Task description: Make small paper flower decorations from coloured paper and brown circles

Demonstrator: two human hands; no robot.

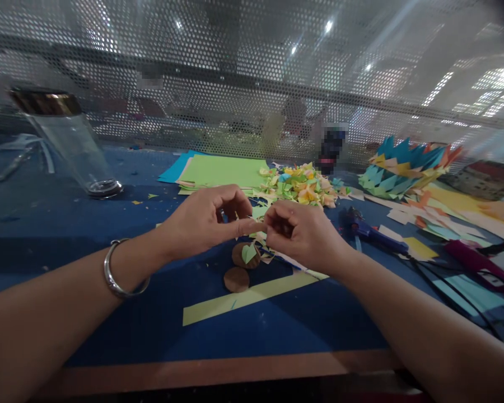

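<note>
Paper-craft workshop, blue worktop strewn with coloured paper sheets, heap of folded paper pieces, glue gun (cord trailing), perforated metal screen behind

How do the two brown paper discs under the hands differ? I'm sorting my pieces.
The upper disc has a green paper bit lying on it and sits partly under the hands; the lower disc is bare and fully visible. Both are brown, round, and flat on the blue table.

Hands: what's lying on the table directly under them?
Under the left hand and right hand: two brown discs, the upper bearing a green paper scrap, and a yellow paper strip. Anything beneath the palms is covered.
</note>
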